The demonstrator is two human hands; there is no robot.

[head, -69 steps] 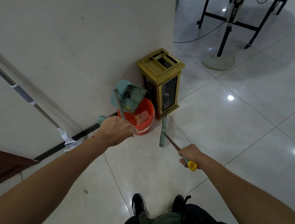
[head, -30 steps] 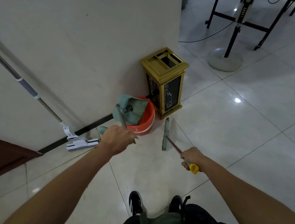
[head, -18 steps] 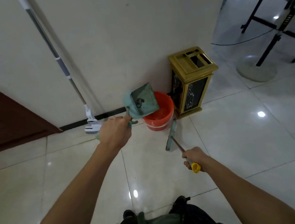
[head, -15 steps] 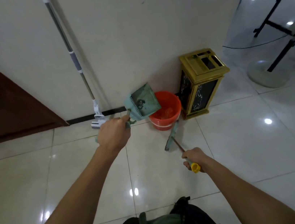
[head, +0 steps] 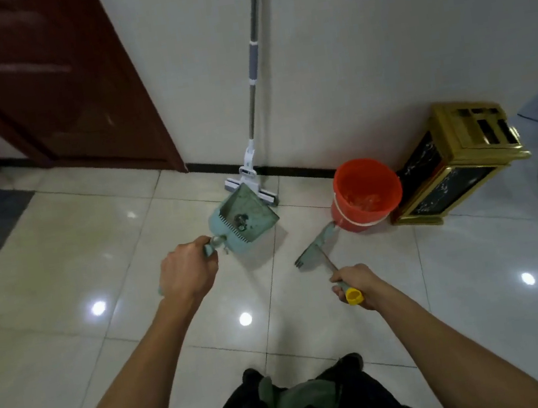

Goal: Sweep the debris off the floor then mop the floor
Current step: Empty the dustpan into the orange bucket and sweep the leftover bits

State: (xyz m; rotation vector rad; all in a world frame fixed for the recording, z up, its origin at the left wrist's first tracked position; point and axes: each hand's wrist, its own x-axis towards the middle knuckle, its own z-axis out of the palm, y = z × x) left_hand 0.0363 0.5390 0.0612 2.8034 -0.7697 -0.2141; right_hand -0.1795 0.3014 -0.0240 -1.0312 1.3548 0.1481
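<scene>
Two hands: both are holding cleaning tools.
Left hand (head: 185,272): its fingers are curling tight around the handle of the green dustpan (head: 244,219), lifting it off the floor.
Dustpan: a small dark bit is sitting inside it; I cannot tell what it is.
Right hand (head: 355,283): it is gripping the broom (head: 317,249) near its yellow end, with the broom head reaching down beside the orange bucket (head: 364,192).
Mop (head: 251,78): it is leaning on the wall, untouched, just behind the dustpan.
Gold bin (head: 458,156): it is standing next to the bucket.
Floor (head: 478,278): it is looking shiny, with no bits showing.
Done: sweeping is looking nearly finished.
Left: putting the dustpan and broom away, then mopping.
</scene>
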